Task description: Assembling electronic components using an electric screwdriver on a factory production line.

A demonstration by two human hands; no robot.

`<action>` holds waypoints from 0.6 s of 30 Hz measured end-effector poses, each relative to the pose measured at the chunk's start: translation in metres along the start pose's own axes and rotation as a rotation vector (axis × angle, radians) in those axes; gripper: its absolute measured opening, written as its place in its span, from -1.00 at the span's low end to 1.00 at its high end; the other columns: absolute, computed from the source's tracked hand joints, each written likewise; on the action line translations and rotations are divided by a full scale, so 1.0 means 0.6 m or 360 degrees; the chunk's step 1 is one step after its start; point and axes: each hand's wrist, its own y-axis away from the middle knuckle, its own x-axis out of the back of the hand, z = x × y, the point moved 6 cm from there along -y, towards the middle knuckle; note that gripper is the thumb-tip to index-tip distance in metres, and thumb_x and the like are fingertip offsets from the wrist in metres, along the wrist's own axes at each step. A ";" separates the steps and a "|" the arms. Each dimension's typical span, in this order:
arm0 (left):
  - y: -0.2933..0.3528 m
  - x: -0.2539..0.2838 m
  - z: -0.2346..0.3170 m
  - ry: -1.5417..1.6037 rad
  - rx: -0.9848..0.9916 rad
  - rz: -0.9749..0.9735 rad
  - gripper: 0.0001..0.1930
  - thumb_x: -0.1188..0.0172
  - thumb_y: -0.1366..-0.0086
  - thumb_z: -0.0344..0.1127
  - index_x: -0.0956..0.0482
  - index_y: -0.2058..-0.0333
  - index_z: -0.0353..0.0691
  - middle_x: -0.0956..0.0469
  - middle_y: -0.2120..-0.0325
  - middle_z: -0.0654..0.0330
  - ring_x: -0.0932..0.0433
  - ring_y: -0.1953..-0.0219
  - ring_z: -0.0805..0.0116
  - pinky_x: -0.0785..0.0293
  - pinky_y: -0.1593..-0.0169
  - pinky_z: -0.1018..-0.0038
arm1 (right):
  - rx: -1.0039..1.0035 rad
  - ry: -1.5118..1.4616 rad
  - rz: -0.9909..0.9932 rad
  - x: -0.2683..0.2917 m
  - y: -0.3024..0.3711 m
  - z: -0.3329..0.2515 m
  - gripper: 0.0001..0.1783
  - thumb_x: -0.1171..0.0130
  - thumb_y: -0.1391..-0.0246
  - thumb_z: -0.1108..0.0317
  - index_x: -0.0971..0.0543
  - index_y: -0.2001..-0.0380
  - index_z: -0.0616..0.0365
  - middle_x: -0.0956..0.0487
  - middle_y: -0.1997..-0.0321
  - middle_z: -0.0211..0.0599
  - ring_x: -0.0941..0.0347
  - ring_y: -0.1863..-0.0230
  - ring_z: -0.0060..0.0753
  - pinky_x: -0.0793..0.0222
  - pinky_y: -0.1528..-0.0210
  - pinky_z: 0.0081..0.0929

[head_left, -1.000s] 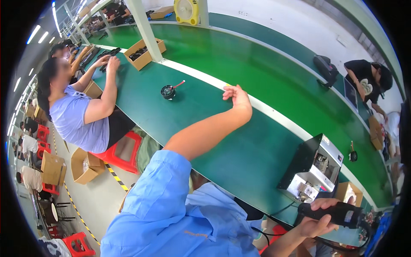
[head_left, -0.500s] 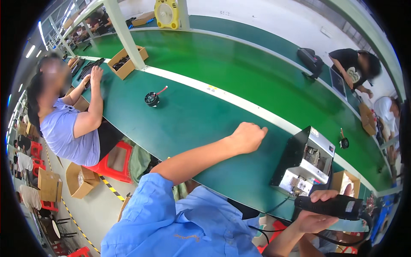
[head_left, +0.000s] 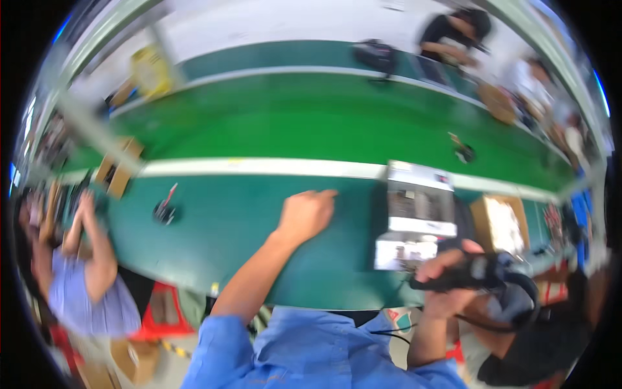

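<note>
My left hand (head_left: 306, 215) rests on the dark green bench in front of me, fingers curled closed, with nothing seen in them. On the right, my right hand (head_left: 447, 303) is wrapped round a black handheld device (head_left: 457, 273), elongated, with a thick black cable curving from its right end. The device is blurred, so its exact kind cannot be told. Just beyond it stands a metal machine (head_left: 422, 227) with an open silver front and dark side. Left along the bench lies a round black part (head_left: 163, 212) with a red wire sticking up, apart from my hands.
A green conveyor belt (head_left: 272, 129) runs behind the pale rail (head_left: 272, 168); another wired black part (head_left: 463, 153) lies on it. An open cardboard box (head_left: 479, 223) stands right of the machine. A co-worker (head_left: 87, 285) sits at left, another person close at right.
The view has swung to the right and is smeared, so bench and belt now run nearly level. My left hand stays on the bench; my right hand still grips the black device.
</note>
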 end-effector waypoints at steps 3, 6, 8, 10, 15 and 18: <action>0.004 0.003 0.000 0.0076 -0.0005 0.0012 -0.83 -0.15 -0.13 -0.40 -0.62 0.27 -0.12 -0.51 0.64 0.07 -0.54 0.55 0.11 -0.46 0.45 0.25 | -0.0028 0.0081 0.0031 -0.005 0.003 0.003 -0.07 -0.18 0.06 -0.31 -0.19 -0.10 0.25 -0.46 0.58 -0.22 -0.41 0.64 -0.39 -0.41 0.59 -0.48; -0.002 0.008 0.021 0.0115 -0.0045 -0.0037 -0.84 -0.16 -0.11 -0.41 -0.62 0.30 -0.14 -0.50 0.66 0.08 -0.52 0.57 0.11 -0.44 0.46 0.25 | -0.0038 -0.0076 -0.0037 -0.005 0.009 -0.008 -0.02 -0.24 0.01 -0.14 -0.08 -0.19 0.41 -0.48 0.48 -0.23 -0.38 0.49 -0.52 -0.29 0.42 -0.58; -0.008 0.005 0.025 0.0088 0.0072 -0.0093 -0.85 -0.16 -0.13 -0.42 -0.62 0.30 -0.14 -0.48 0.69 0.10 -0.50 0.59 0.13 -0.41 0.48 0.27 | 0.0009 -0.0014 -0.0075 0.008 0.011 -0.014 -0.06 -0.24 0.00 -0.13 -0.15 -0.15 0.45 -0.46 0.48 -0.26 -0.36 0.51 -0.54 -0.28 0.44 -0.59; -0.010 0.006 0.027 0.0089 0.0027 -0.0076 -0.85 -0.16 -0.13 -0.41 -0.62 0.30 -0.14 -0.46 0.71 0.11 -0.48 0.61 0.14 -0.40 0.49 0.29 | 0.0028 -0.0028 -0.0056 0.005 0.012 -0.015 -0.09 -0.25 0.01 -0.13 -0.22 -0.11 0.48 -0.47 0.47 -0.25 -0.37 0.53 -0.55 -0.28 0.45 -0.60; -0.010 0.007 0.018 0.0063 0.0057 -0.0093 -0.85 -0.16 -0.13 -0.42 -0.63 0.30 -0.14 -0.43 0.72 0.13 -0.45 0.63 0.16 -0.38 0.49 0.29 | 0.0096 0.0139 -0.0186 -0.001 0.008 -0.007 -0.08 -0.15 -0.04 -0.23 -0.14 -0.15 0.36 -0.48 0.52 -0.21 -0.40 0.57 -0.51 -0.35 0.50 -0.58; -0.008 0.007 0.013 0.0086 0.0087 -0.0083 -0.85 -0.16 -0.14 -0.42 -0.63 0.30 -0.15 -0.43 0.73 0.13 -0.45 0.63 0.17 -0.37 0.50 0.29 | 0.0084 0.0171 -0.0205 -0.001 0.008 -0.003 -0.09 -0.15 -0.05 -0.20 -0.14 -0.16 0.35 -0.48 0.52 -0.20 -0.40 0.55 -0.50 -0.34 0.47 -0.57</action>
